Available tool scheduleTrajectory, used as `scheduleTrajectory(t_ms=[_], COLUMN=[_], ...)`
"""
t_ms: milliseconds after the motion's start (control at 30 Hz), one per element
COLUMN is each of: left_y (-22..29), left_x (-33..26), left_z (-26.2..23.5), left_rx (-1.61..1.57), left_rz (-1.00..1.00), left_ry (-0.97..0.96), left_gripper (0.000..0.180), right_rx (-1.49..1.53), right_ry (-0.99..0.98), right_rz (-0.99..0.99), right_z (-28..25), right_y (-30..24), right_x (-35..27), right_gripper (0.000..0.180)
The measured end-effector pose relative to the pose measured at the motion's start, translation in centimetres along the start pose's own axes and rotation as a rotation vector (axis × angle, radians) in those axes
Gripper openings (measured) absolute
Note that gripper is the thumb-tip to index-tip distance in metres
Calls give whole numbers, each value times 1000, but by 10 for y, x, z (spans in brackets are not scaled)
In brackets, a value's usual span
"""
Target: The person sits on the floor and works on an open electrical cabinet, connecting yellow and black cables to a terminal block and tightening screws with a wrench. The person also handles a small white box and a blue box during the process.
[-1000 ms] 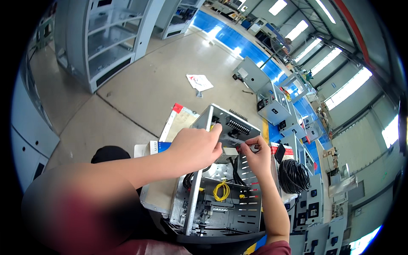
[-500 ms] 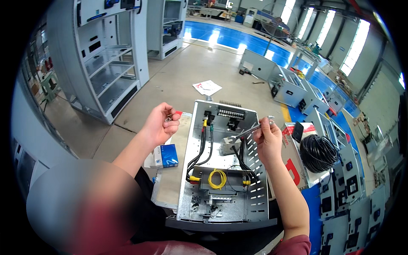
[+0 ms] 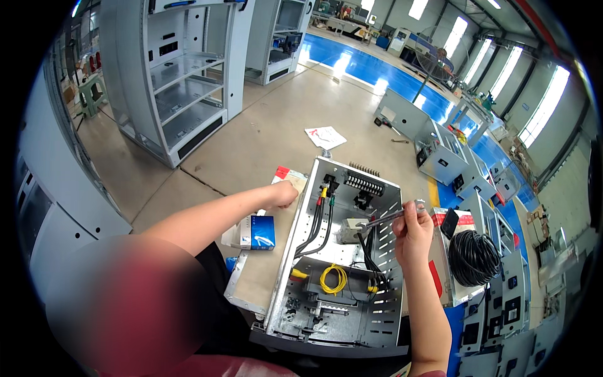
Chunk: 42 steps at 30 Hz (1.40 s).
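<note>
An open-topped sheet-metal enclosure [image 3: 337, 168] lies in front of me, with black cables [image 3: 309, 235] and a coiled yellow wire [image 3: 333, 279] inside. My right hand [image 3: 412, 234] grips a silver wrench [image 3: 391, 218] above the enclosure's slotted right wall; its far end reaches over a small grey block [image 3: 352, 230]. Just outside the left wall, my left hand [image 3: 284, 194] is lowered with fingers curled over a pale board or carton [image 3: 251, 284] with a red-and-white end. Its fingertips are mostly hidden, so what they hold cannot be made out.
A small blue-and-white box [image 3: 263, 233] stands left of the enclosure. To the right, a black cable coil [image 3: 474, 258] and a phone-like black object [image 3: 449, 222] rest on a carton. Tall grey cabinets [image 3: 235, 75] stand at far left; a white sheet [image 3: 325, 137] lies on the floor ahead.
My left hand, which was raised with small metal pieces in its fingers, has come down toward the enclosure's left wall. My right hand still grips the wrench. The whole view has shifted.
</note>
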<state>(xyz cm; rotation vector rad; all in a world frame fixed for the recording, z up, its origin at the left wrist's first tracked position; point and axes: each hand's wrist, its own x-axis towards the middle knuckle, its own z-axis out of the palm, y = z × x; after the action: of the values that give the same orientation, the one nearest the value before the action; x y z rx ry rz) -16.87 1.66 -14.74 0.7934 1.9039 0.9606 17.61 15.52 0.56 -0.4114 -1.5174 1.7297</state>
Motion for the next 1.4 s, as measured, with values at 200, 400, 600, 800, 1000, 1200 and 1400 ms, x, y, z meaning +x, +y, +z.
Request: scheduleTrajectory(t_ms=[200, 400, 600, 800, 1000, 1200, 1400], left_y=[17, 48, 42, 126, 159, 165, 155], left_x=[-16, -70, -76, -147, -120, -44, -16], left_z=[1, -14, -37, -2, 96, 111, 147], left_rx=[-54, 13, 187, 233, 466, -131, 134], left_rz=[-109, -146, 214, 821, 621, -179, -118], left_ry=[-22, -16, 346, 408, 19, -203, 105], left_gripper=[29, 54, 41, 25, 28, 27, 18], right_rx=[-55, -100, -81, 85, 265, 121, 33], right_ry=[-14, -31, -54, 180, 354, 287, 247], right_rz=[-11, -10, -37, -201, -273, -347, -387], right_z=[5, 6, 10, -2, -6, 2, 1], right_y=[0, 1, -1, 1, 5, 0, -5], right_x=[-2, -4, -3, 0, 7, 0, -9], right_gripper=[25, 25, 23, 25, 24, 26, 22])
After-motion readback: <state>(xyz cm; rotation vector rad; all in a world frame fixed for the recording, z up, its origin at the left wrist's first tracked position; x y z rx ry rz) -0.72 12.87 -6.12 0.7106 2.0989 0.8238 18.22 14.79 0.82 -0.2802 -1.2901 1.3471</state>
